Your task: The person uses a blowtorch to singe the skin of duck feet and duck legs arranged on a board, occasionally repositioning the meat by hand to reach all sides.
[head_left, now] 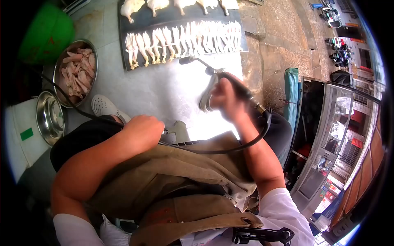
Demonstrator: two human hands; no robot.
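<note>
— Which step are you on?
— Torching, I'd judge. My right hand (227,99) grips the torch (240,87) toward two o'clock, its nozzle by the near edge of the tray (164,21), where the meat (180,40) lies in rows at twelve. I can't tell whether it's lit.
— Your left hand (143,129)?
— At nine, curled round a metal-tipped thing (165,131); I can't tell what.
— What does the next move call for?
— A steady wrist, I'd say, nozzle aimed along the nearer row, hose (221,152) hanging free.
— Any writing?
— Red marks on the green tub (45,35) at ten, red signs (357,142) at three. None I can read.
</note>
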